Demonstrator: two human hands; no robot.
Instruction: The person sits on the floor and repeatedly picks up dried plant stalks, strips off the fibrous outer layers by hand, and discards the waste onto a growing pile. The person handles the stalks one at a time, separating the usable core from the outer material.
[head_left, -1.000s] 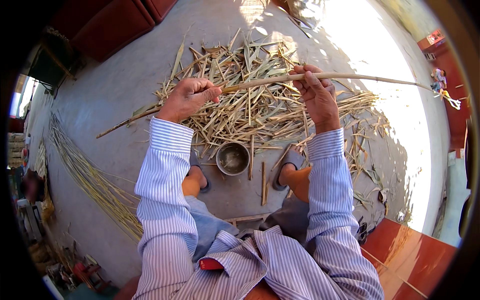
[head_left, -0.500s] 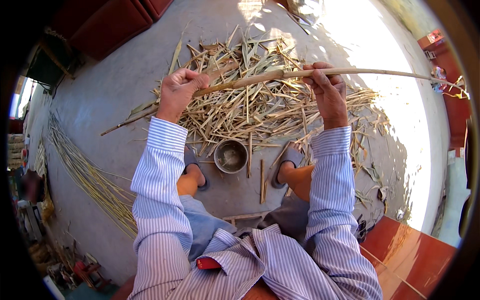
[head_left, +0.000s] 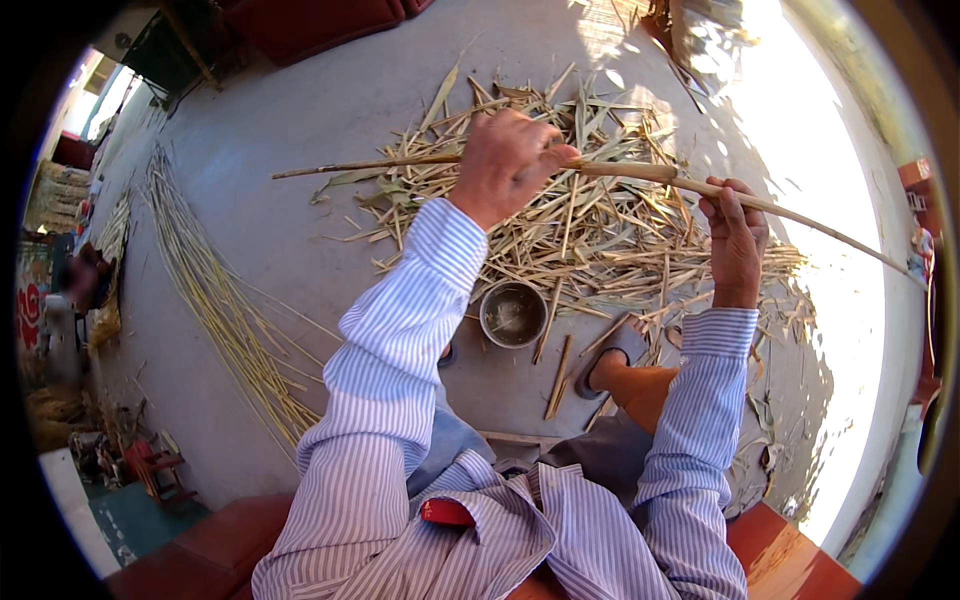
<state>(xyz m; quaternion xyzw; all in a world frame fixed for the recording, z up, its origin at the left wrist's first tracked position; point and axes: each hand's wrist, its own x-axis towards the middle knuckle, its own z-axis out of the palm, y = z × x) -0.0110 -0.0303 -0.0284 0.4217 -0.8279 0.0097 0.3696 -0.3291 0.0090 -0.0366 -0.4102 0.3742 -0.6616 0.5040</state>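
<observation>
A long dry reed stalk (head_left: 625, 170), pale tan with a thicker sheathed stretch at its middle, runs across in front of me over a heap of husks. My left hand (head_left: 508, 165) is closed round it left of that thick stretch, thumb lying along the stalk. Beyond this hand the thin darker end sticks out to the left. My right hand (head_left: 738, 235) pinches the stalk farther right, where it slopes down towards its thin tip. Under both hands lies the heap of peeled husks and dry leaves (head_left: 620, 225).
A round metal bowl (head_left: 513, 345) stands on the floor between my feet. Long thin stalks (head_left: 225, 310) lie bundled at the left. Short stalk pieces (head_left: 560, 378) lie near my right slipper (head_left: 625, 345). Dark red furniture (head_left: 310, 28) stands at the far left.
My left hand has moved right along the stalk and turned its back upward. The stalk now slopes down to the right, and the view has swung leftward.
</observation>
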